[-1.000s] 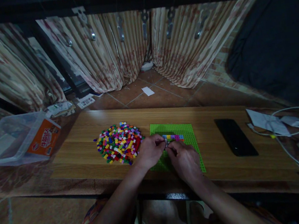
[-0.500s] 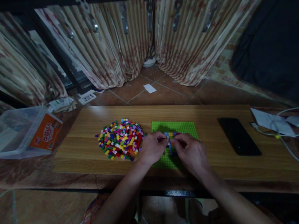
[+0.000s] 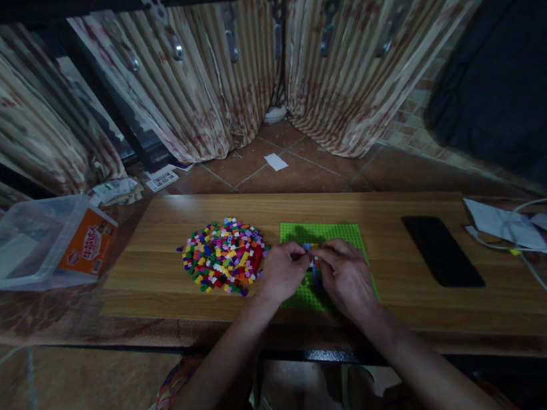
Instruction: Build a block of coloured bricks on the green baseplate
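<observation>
Hands [image 3: 317, 273] closer together (over baseplate [image 3: 330, 231])

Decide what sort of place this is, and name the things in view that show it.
Probably a room in a home: striped curtains hang down to a tiled floor, and a low wooden table holds a phone and a pile of toy bricks.

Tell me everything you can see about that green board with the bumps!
The green board is a flat, bright green, squarish plate that looks like plastic. It lies on the wooden table, right of the pile of little colored bricks and left of the black phone. Both hands, left hand and right hand, cover its near part, meeting at some small colored bricks there.
</observation>
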Demonstrator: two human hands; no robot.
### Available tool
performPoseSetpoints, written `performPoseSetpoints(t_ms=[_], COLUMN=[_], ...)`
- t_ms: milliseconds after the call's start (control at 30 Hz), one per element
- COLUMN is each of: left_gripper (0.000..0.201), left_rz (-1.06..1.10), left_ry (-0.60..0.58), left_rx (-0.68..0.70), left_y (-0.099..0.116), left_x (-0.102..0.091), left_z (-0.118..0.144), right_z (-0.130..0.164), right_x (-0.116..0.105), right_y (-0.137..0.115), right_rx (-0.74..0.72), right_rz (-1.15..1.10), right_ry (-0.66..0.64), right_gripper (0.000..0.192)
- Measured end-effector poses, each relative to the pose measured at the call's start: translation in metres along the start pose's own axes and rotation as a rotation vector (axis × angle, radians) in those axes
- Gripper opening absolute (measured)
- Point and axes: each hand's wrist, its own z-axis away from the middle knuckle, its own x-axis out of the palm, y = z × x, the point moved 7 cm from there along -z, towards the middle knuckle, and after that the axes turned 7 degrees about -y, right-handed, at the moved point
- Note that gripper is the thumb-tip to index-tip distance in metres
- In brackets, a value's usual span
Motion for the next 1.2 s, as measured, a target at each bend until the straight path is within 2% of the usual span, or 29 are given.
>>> performPoseSetpoints(t_ms=[300,533,667,933,1200], left_gripper=[0.015,0.02,0.019,0.013,0.01], left_rz=[-0.051,-0.03,-0.046,-0.053,-0.088], left_ry=[0.016,-0.09,-0.138,-0.117,-0.054], left_rx=[0.026,0.037,0.026,-0.057,-0.002], left_y=[-0.004,-0.01,-0.011,-0.017,-0.001], left_x=[0.003,0.001,0.002,0.006,0.004], left_z=[-0.003,-0.004,-0.004,-0.008,0.001], right_z=[0.002,0.003,0.0,-0.007,-0.004], right_x=[0.003,-0.002,-0.013,-0.028,-0.024], right_y=[-0.003,0.005,0.014,0.039,0.043], right_rx=[0.019,-0.025,0.018,0.163,0.2], right_rz=[0.053,-0.153,-0.296,-0.362,-0.379], right_ry=[-0.005,0.079,0.132,0.23,0.163], right_gripper=[0.038,0.041,0.036,0.028,0.028])
